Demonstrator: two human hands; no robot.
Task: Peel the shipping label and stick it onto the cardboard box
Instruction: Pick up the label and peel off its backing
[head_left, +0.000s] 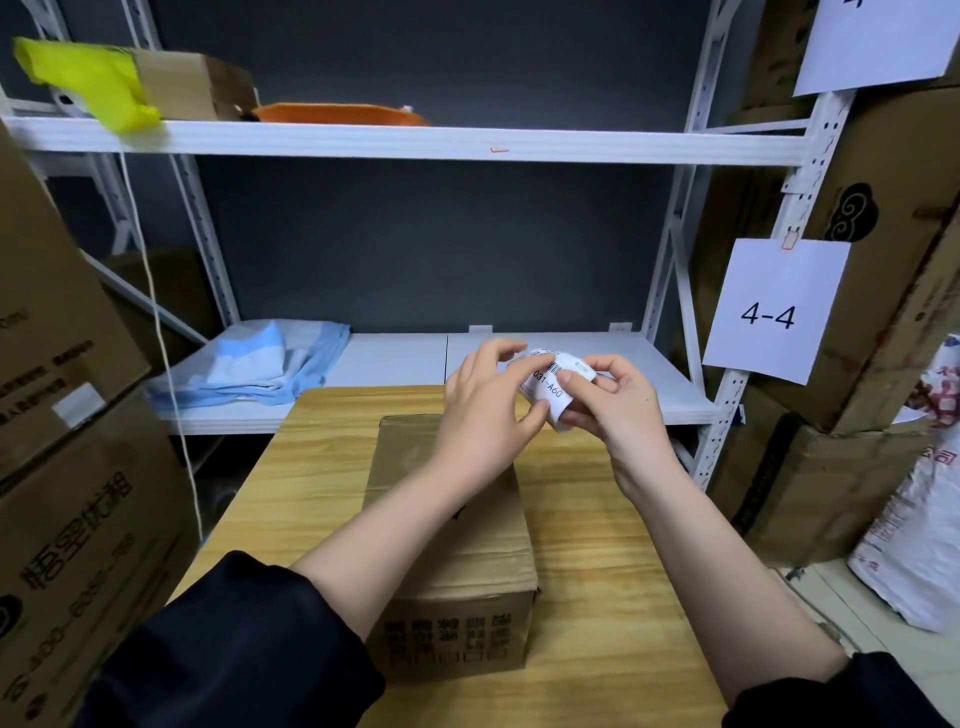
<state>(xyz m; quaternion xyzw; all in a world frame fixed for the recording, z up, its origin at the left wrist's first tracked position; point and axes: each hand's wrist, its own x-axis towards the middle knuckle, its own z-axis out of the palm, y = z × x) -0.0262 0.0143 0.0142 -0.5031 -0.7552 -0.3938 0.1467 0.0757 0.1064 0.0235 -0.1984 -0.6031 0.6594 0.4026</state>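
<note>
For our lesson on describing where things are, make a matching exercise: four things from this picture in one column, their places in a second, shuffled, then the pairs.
Things:
1. label
2. box
3. blue cloth
4. orange item

Places:
A. top shelf
B. on the wooden table
C. held in both hands
D. lower shelf, left side

Pairs: 1-C, 2-B, 3-D, 4-A

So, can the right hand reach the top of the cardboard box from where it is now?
Probably yes. The right hand holds the shipping label together with the left hand, above the far end of the cardboard box. Nothing lies on its top, though the left forearm crosses it.
</note>
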